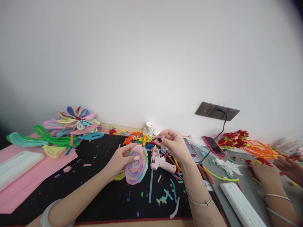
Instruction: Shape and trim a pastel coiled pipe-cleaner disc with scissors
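Observation:
My left hand [121, 160] grips a pastel spiral disc [136, 171] that looks coiled from fuzzy pipe cleaners, with the thumb lying across its face. My right hand [171, 143] is raised to the right of it, thumb and forefinger pressed together; anything between them is too small to make out. Just below those fingers a pale pink hot glue gun [162, 164] lies on the black mat [101, 195], with a bluish glue stick [151, 186] out of its back. Behind the disc is a heap of orange, yellow and blue pipe cleaner pieces [139, 138].
Pipe cleaner flowers [77, 121] lie at left on pink paper [54, 167] beside a white case [21, 165]. A small white cup [149, 128] stands by the wall. A black cord [222, 129] runs from the wall socket. At right, another person's hands [265, 173] handle red pieces.

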`<state>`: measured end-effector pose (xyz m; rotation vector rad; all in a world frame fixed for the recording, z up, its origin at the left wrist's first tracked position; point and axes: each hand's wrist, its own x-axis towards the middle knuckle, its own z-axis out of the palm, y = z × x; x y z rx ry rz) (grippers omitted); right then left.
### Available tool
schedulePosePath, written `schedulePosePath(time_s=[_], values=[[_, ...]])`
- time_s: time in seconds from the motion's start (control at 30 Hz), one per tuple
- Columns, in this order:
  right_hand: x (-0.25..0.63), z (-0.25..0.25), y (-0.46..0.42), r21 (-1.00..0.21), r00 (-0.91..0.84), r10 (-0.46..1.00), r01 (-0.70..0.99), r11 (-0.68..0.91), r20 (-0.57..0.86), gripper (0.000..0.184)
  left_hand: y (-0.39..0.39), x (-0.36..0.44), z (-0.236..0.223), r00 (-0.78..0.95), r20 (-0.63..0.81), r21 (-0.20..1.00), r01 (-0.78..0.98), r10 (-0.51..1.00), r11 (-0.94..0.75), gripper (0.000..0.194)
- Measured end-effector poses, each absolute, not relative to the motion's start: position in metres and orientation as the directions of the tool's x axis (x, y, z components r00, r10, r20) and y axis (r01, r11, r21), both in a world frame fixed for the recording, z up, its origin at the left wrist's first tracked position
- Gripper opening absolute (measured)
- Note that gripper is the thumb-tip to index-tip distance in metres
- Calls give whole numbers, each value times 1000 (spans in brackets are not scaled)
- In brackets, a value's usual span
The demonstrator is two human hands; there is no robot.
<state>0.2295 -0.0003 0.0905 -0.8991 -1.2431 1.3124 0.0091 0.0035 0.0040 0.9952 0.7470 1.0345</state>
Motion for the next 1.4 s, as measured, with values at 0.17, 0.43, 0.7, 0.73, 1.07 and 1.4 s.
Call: schedulePosePath(time_s=[0.17, 0.43, 0.7, 0.73, 1.07, 1.4], values=[[228, 107, 15, -986, -306, 941, -130, 108, 144, 22, 8, 8, 0, 229, 19, 961, -274, 973, 45, 36], [235, 121, 15, -993, -495, 861, 89, -80, -114, 32, 8, 7, 1, 150, 80, 990, -126, 985, -62, 37], [241, 120, 20, -979, -585, 794, 190, -67, -168, 30, 9, 8, 2, 140, 99, 994, -58, 985, -92, 32], [240, 119, 21, -981, -588, 794, 186, -50, -152, 30, 9, 8, 2, 139, 98, 994, -61, 985, -90, 32], [235, 120, 20, -983, -447, 890, 183, -6, -89, 27, 8, 5, 1, 113, 134, 989, -80, 984, -125, 27], [236, 124, 15, -915, -300, 954, 384, 121, 0, 7, 3, 8, 9, 48, 172, 984, -58, 984, -169, 22]])
